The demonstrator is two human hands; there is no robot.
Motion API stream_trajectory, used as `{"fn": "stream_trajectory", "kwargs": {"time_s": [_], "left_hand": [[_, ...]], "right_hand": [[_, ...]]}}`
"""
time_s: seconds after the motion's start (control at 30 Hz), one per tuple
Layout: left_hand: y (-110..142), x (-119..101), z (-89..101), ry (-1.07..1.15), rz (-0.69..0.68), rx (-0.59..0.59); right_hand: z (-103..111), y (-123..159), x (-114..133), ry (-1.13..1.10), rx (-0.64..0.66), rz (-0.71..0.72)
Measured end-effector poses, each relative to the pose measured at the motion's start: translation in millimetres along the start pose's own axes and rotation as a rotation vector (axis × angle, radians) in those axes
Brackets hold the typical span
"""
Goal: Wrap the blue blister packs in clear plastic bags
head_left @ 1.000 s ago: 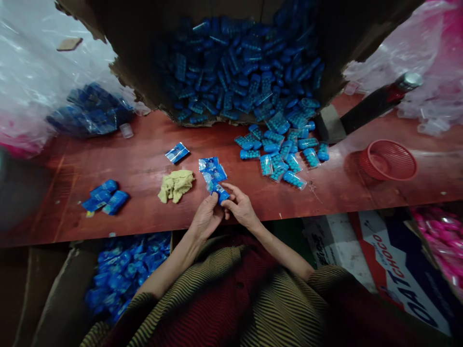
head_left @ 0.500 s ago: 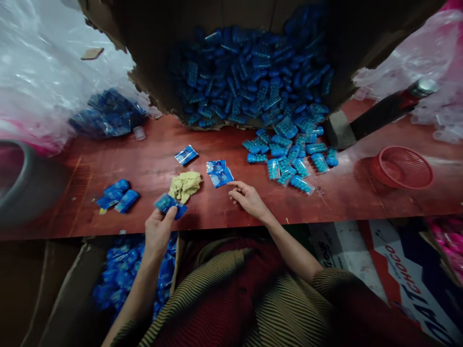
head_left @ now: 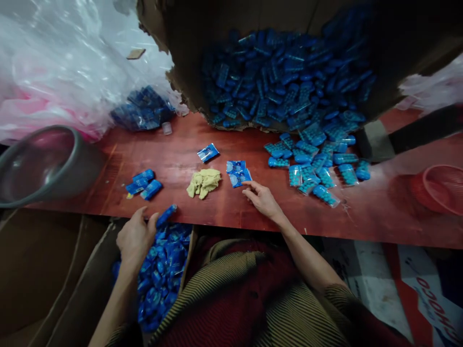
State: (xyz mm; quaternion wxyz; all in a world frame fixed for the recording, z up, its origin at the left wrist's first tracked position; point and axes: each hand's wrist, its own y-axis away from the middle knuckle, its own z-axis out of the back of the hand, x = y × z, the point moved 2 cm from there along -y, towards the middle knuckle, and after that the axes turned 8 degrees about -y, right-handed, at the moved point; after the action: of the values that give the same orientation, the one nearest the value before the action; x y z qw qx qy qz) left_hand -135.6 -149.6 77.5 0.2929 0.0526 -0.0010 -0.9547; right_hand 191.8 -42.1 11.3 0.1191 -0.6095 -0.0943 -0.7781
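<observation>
My left hand (head_left: 135, 236) hovers over the front edge of the red table (head_left: 224, 212), its thumb and fingers apart. A blue filled packet (head_left: 167, 215) sits tilted right at the thumb tip, above an open carton of blue packets (head_left: 162, 274) below the table; I cannot tell whether the thumb still touches it. My right hand (head_left: 263, 197) rests on the table, index finger stretched out onto a small stack of flat blue sachets (head_left: 238, 172).
A yellow cloth (head_left: 204, 182) and a single sachet (head_left: 208, 152) lie left of the stack. Three blue packets (head_left: 144, 182) lie further left. A large tipped carton (head_left: 289, 72) spills clear packs of blue tablets (head_left: 314, 164). Grey bowl (head_left: 43, 164) left, red basket (head_left: 441, 185) right.
Both hands held a blue packet together. The left hand then carried it left and down to the table edge over the carton and has spread its fingers. The right hand reached to the sachet stack.
</observation>
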Motion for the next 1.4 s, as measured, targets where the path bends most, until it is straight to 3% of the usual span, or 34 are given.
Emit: {"fn": "stream_trajectory", "kwargs": {"time_s": [0.07, 0.17, 0.3, 0.43, 0.6, 0.73, 0.83, 0.97, 1.1, 1.27, 1.4], "left_hand": [[3, -19, 1.0, -0.04, -0.03, -0.12], [3, -63, -7.9, 0.074, -0.263, -0.229], [-16, -109, -37.4, 0.031, -0.445, -0.139], [-40, -118, -70.4, 0.09, -0.548, 0.069], [-47, -113, -88.8, 0.154, -0.594, -0.003], [-43, -120, -92.7, 0.194, -0.565, -0.079], [-41, -132, -94.9, 0.264, -0.49, -0.11], [-37, -146, -92.3, 0.366, -0.427, -0.108], [-27, -133, -78.1, 0.253, -0.413, -0.1], [-11, -72, -66.8, 0.033, -0.279, -0.261], [-9, -23, -67.1, -0.063, -0.215, -0.267]], "right_hand": [[-1, -5, 8, 0.167, -0.035, 0.073], [-10, -14, 29, 0.414, -0.016, 0.192], [-45, -36, 50, 0.666, 0.136, 0.296], [-92, -67, 48, 0.753, 0.296, 0.348], [-118, -85, 31, 0.706, 0.371, 0.303], [-105, -66, 28, 0.638, 0.396, 0.391], [-73, -50, 29, 0.619, 0.43, 0.384], [-15, -43, 19, 0.763, 0.197, 0.21], [8, -42, -2, 0.821, 0.107, 0.128], [1, -44, -12, 0.783, -0.028, 0.183], [0, -45, -10, 0.796, -0.069, 0.203]]}}
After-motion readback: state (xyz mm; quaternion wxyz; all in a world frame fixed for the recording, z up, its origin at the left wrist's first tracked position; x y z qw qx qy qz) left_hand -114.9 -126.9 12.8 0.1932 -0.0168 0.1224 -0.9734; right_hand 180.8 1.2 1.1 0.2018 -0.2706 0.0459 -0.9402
